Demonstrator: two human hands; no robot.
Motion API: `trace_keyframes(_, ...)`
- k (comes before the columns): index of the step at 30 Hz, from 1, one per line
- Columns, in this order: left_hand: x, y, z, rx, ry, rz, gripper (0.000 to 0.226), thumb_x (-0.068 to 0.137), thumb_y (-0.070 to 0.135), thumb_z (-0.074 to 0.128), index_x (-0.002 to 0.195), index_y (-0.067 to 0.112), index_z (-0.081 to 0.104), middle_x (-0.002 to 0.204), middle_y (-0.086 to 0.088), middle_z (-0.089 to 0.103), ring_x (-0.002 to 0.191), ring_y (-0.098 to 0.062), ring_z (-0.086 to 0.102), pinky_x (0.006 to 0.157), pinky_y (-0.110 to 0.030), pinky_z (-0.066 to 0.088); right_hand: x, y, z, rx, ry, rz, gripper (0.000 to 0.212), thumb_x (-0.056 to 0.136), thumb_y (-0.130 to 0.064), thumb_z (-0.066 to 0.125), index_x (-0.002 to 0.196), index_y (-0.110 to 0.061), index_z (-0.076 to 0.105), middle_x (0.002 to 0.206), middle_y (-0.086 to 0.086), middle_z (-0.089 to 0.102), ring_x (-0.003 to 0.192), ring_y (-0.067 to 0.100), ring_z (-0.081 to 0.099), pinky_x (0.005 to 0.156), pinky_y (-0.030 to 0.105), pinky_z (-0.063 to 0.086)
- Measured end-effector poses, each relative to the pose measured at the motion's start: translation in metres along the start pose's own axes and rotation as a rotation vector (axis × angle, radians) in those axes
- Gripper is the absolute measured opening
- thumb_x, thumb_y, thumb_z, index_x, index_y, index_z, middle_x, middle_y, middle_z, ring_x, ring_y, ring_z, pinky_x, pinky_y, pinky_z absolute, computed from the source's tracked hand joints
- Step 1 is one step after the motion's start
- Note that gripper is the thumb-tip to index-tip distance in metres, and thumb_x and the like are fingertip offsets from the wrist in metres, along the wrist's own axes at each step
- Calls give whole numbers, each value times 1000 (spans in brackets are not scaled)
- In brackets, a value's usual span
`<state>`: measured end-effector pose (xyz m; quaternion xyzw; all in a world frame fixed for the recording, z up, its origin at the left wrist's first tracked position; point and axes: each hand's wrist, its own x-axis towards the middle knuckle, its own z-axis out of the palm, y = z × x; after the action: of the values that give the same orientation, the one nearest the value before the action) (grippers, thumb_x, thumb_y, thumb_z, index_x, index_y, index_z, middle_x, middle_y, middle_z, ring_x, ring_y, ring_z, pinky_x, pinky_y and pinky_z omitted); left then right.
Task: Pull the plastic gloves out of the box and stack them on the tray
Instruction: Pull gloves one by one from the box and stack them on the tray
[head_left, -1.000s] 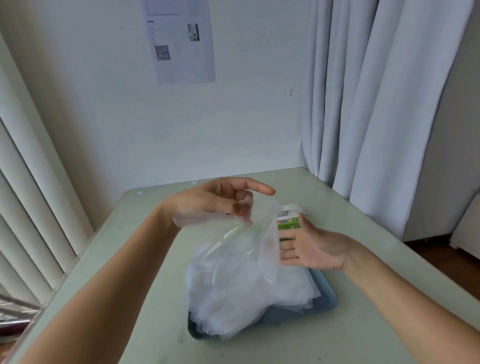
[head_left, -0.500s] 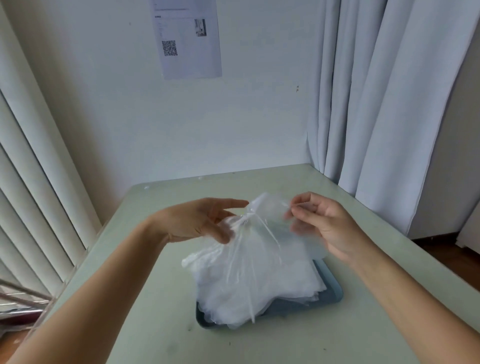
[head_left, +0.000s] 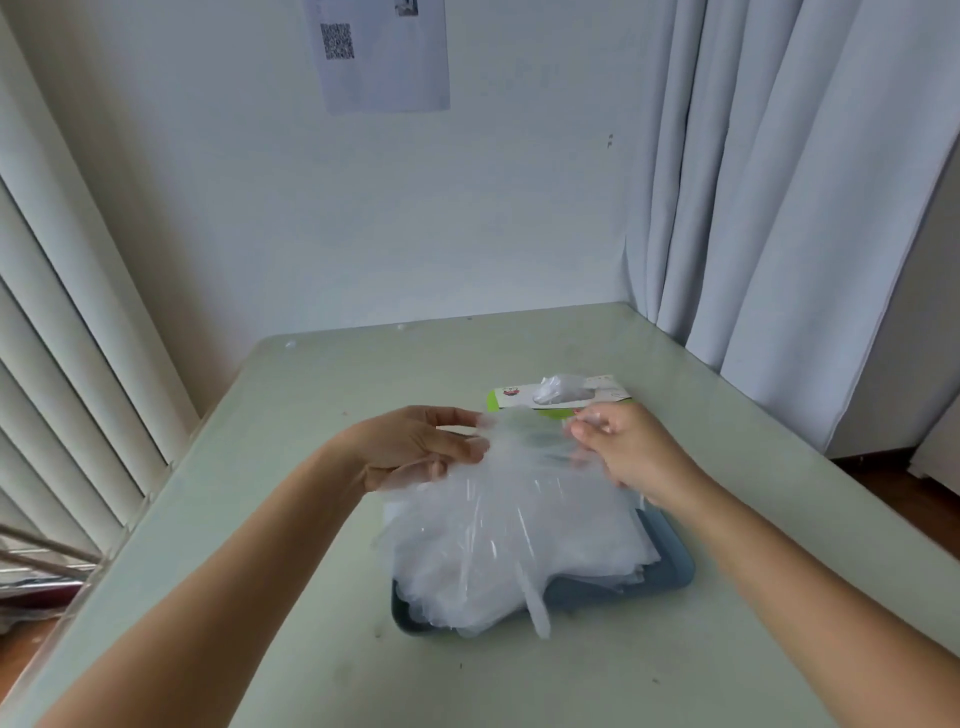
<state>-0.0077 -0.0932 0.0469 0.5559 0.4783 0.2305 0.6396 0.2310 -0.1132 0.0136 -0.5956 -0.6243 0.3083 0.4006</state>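
Left hand (head_left: 415, 449) and right hand (head_left: 631, 452) each pinch an edge of one clear glove (head_left: 524, 448), spread between them just above the glove pile (head_left: 519, 551) on the blue-grey tray (head_left: 674, 574). Green-and-white box (head_left: 607, 388) behind on the worktop (head_left: 311, 519), a second glove (head_left: 558, 391) poking out; print illegible. Wall sheet (head_left: 395, 67) shows a QR code (head_left: 337, 40).

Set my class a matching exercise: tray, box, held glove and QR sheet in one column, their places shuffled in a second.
Column 1:
1 tray
2 box
3 held glove
4 QR sheet

Column 2:
A on the wall
B between left hand and right hand
C under the glove pile
D on the table, beyond the hands

Pairs: 1-C, 2-D, 3-B, 4-A
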Motion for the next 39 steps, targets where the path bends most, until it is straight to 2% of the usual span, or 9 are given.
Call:
trace_keyframes(5, 11, -19, -3, 481, 325, 75, 70, 74, -5, 73, 134, 22, 49, 116, -4, 58, 77, -17, 57, 56, -16, 46, 11, 35, 21, -392, -64, -4, 18, 95, -13, 47, 83, -16, 60, 67, -5, 64, 52, 10, 53, 55, 24, 40)
trace_keyframes(9, 9, -30, 17, 941, 552, 350, 70, 82, 7, 65, 144, 19, 36, 141, -7, 41, 120, -23, 50, 97, -23, 39, 14, 53, 31, -470, -24, -7, 18, 93, -12, 48, 86, -6, 63, 87, 5, 66, 85, 25, 58, 68, 30, 38)
trace_keyframes(15, -6, -49, 96, 1051, 277, 582, 43, 97, 24, 48, 138, 13, 47, 145, -2, 44, 129, -19, 45, 107, -24, 32, 16, 52, 27, -424, -6, 28, 19, 96, -13, 44, 86, -7, 60, 91, 9, 65, 86, 27, 59, 71, 31, 43)
trace_keyframes(21, 6, -71, 113, 1233, 52, 411, 26, 95, 20, 44, 108, 4, 60, 117, -13, 58, 107, -31, 55, 91, -35, 43, 13, 46, 19, -532, -31, 49, 14, 96, -18, 47, 95, -10, 59, 100, 6, 66, 96, 28, 59, 77, 32, 44)
trace_keyframes(25, 8, -71, 107, 1177, 23, 443, 25, 94, 18, 45, 106, 5, 63, 115, -12, 60, 105, -28, 55, 92, -34, 43, -2, 40, 21, -591, 188, -311, 21, 89, -9, 60, 110, -6, 58, 112, 9, 58, 103, 27, 53, 83, 33, 38)
trace_keyframes(28, 7, -70, 108, 1223, 26, 442, 27, 94, 15, 44, 110, 4, 62, 117, -13, 59, 106, -29, 55, 92, -36, 41, -19, 33, 29, -462, -57, -424, 31, 89, 1, 55, 117, -9, 63, 119, 5, 63, 102, 9, 53, 90, 23, 36)
trace_keyframes(31, 0, -67, 107, 1242, 4, 425, 27, 93, 12, 43, 111, 3, 60, 119, -14, 59, 107, -30, 55, 90, -35, 41, -29, 43, 32, -490, -448, -318, 49, 93, -13, 59, 139, -9, 45, 149, 10, 40, 138, 18, 34, 113, 26, 23)
trace_keyframes(35, -21, -59, 95, 1253, -59, 358, 24, 94, 20, 45, 107, 11, 63, 113, -8, 60, 106, -24, 55, 93, -34, 40, -27, 56, 21, -693, -560, -227, 52, 102, -41, 30, 150, -38, 10, 160, -7, -5, 146, 12, -12, 117, 27, -7)
trace_keyframes(39, -47, -36, 69, 1496, 82, -31, 19, 88, 38, 53, 91, 22, 63, 88, 1, 55, 85, -18, 50, 71, -25, 35, -30, 60, 20, -803, -600, -181, 62, 94, -62, 21, 148, -46, -5, 157, -13, -19, 144, 13, -22, 114, 30, -13)
